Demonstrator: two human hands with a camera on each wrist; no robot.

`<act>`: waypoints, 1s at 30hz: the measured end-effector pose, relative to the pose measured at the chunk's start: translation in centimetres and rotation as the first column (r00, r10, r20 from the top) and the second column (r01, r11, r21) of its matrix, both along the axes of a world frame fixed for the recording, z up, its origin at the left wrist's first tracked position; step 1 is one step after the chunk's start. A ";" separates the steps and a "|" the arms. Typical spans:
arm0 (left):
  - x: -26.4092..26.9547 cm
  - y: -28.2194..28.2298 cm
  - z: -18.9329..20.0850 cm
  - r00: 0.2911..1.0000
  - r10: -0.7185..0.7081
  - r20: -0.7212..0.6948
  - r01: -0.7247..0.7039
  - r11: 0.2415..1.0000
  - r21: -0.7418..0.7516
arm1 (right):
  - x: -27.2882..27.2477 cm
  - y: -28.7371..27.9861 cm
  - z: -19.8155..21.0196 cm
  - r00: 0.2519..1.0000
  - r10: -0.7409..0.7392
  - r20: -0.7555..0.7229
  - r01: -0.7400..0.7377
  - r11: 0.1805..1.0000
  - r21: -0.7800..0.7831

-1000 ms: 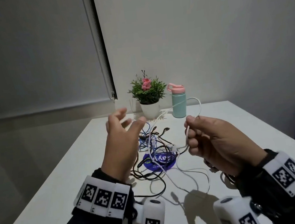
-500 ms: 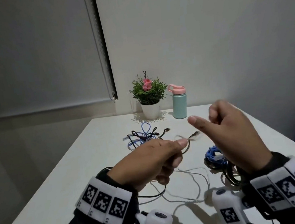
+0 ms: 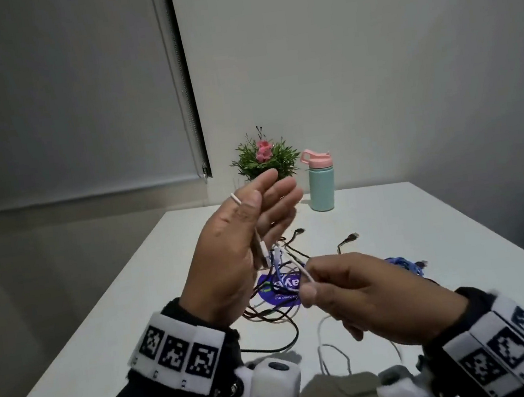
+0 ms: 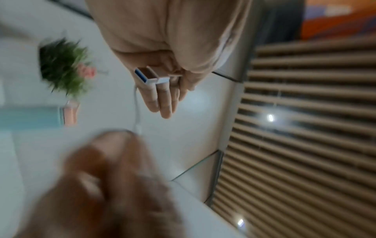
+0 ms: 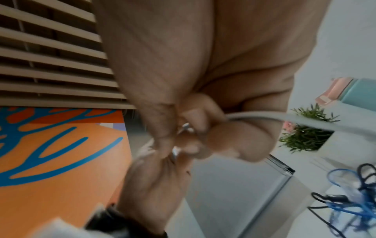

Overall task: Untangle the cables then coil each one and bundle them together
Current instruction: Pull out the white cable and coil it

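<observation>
A white cable (image 3: 306, 275) runs slantwise between both hands above the worktop (image 3: 441, 242). The left hand (image 3: 244, 250), raised with fingers straight, seems to trap one end under its thumb; the right hand (image 3: 362, 298), lower and nearer, pinches the cable.

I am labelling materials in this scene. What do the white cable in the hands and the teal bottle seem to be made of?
White cable: smooth, bendy plastic or rubber sheath, probably; the USB plug has a metal shell with a blue insert. Teal bottle: matte coated body, perhaps painted metal, uncertain; its pink lid looks like moulded plastic.
</observation>
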State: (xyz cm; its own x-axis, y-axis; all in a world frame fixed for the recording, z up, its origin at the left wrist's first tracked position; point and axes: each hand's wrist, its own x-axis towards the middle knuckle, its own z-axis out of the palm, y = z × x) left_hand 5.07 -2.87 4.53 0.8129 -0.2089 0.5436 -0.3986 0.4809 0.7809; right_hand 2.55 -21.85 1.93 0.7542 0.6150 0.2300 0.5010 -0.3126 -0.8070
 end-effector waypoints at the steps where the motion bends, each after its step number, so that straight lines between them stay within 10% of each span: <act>1: 0.1 0.2 -0.3 0.984 0.153 0.090 -0.164 0.978 0.129 | -0.3 -0.2 0.4 0.999 0.039 -0.001 -0.039 0.999 0.004; 4: -0.2 0.5 -0.8 0.924 0.295 0.242 -0.378 0.799 0.469 | -1.1 -0.9 2.3 0.998 0.053 -0.025 -0.045 0.964 0.262; 8: -1.5 -0.3 -0.6 0.994 -0.037 -0.099 0.092 0.764 0.639 | -0.1 -1.9 2.9 0.974 -0.225 0.014 0.187 0.844 0.503; 13: -2.4 -1.0 0.1 0.865 -0.460 -0.199 0.480 0.875 0.066 | 0.7 -0.3 -0.1 0.961 -0.256 0.107 0.228 0.948 0.221; 17: -0.8 -0.6 0.2 0.964 -0.242 -0.110 0.227 0.965 -0.133 | -0.5 1.1 -0.6 0.998 -0.010 -0.069 0.016 0.996 0.092; 20: 0.1 0.5 0.0 0.988 0.136 0.074 -0.145 0.979 0.143 | -1.6 0.3 1.4 0.950 0.199 -0.241 -0.127 0.951 0.284; 22: 0.0 1.6 0.1 0.945 0.261 0.196 -0.322 0.846 0.425 | -2.2 -0.6 3.1 0.946 0.206 -0.251 -0.077 0.892 0.445; 25: -0.7 1.7 -0.1 1.000 0.019 -0.003 -0.013 0.761 0.648 | -1.6 -1.8 4.1 0.980 0.038 -0.196 0.094 0.777 0.623; 30: -2.6 -0.3 0.3 0.852 -0.510 -0.115 0.523 0.841 0.142 | -0.2 -0.8 1.9 0.968 -0.251 -0.025 0.240 0.886 0.398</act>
